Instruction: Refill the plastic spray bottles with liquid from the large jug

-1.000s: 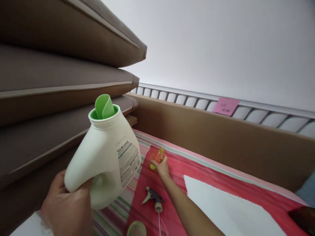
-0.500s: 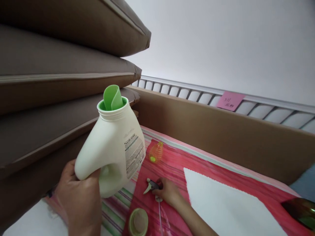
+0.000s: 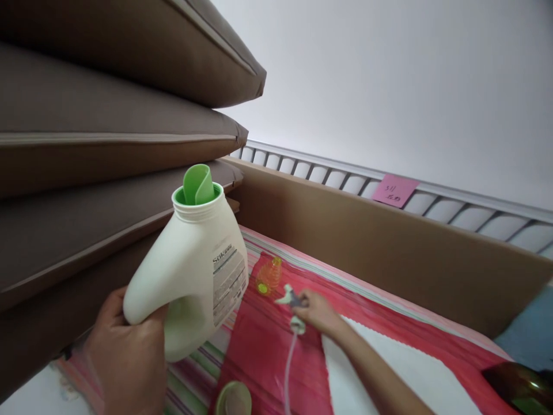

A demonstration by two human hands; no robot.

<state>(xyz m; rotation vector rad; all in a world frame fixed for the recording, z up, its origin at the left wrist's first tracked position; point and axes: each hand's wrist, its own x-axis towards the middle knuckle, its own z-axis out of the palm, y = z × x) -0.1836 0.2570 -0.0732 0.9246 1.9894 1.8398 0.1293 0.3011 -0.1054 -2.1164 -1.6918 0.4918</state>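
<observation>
My left hand (image 3: 129,354) is closed round the handle of a pale detergent jug (image 3: 190,271), held upright with its cap off. The jug's green pouring spout (image 3: 199,183) sticks up in its open neck, and a grey printed label faces right. My right hand (image 3: 317,310) grips a spray trigger head (image 3: 294,301) with its thin clear dip tube hanging down. Behind that hand, a transparent yellow ribbed bottle (image 3: 268,278) lies on the red cloth. A greenish round cap (image 3: 234,399) sits at the bottom edge, partly cut off.
A pile of brown cushions (image 3: 108,115) rises on the left. A brown board (image 3: 345,225) and white slatted radiator run along the wall, with a pink note (image 3: 394,190) on it. White cloth (image 3: 389,351) covers part of the red cloth (image 3: 259,346). A dark glossy object (image 3: 518,383) lies at right.
My right hand has lifted the spray trigger head up and to the right off the cloth, its tube now hanging. The jug has shifted slightly down and left in view.
</observation>
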